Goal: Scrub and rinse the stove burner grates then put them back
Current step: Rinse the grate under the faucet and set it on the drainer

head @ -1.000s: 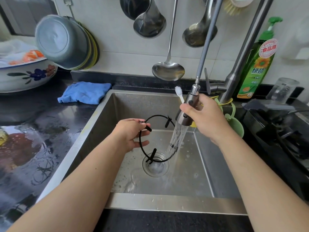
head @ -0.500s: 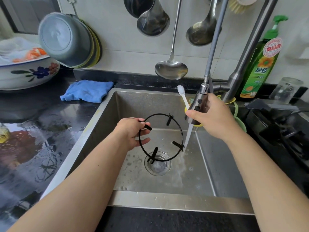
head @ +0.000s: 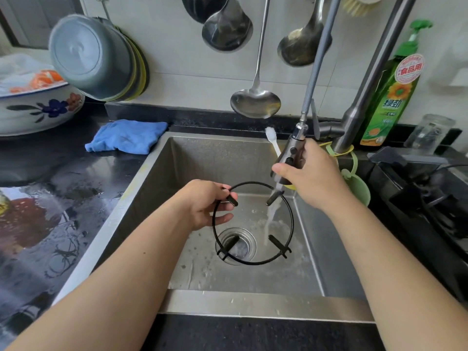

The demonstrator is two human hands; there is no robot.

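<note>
The rinse is under way. The left hand (head: 206, 202) pinches the grate (head: 291, 219), a thin black ring with four inward prongs, at its left rim beside one prong, thumb below and fingers curled over the wire. It holds the ring tilted over the sink (head: 162, 178), above the drain (head: 235, 245) and clear of the sink floor. The right hand (head: 310, 177) is wrapped round the sprayer (head: 291, 154), pulled down on its hose, with a toothbrush (head: 273, 141) apparently held alongside it, bristles up. Water (head: 269, 219) falls from the sprayer onto the prong at the ring's far right and runs down inside the ring.

Only that prong is under the stream, so the next move likely calls for turning the ring through the left fingers to bring the other prongs and the rim under the water, then shaking it off and carrying it to the stove (head: 428, 206) at the sink's right edge.

The soap bottle (head: 391, 97) at the counter's back right corner bears a sunflower, green characters that look like 绿劲, and a round red seal reading 食品用; the smaller print is too blurred to read.
</note>
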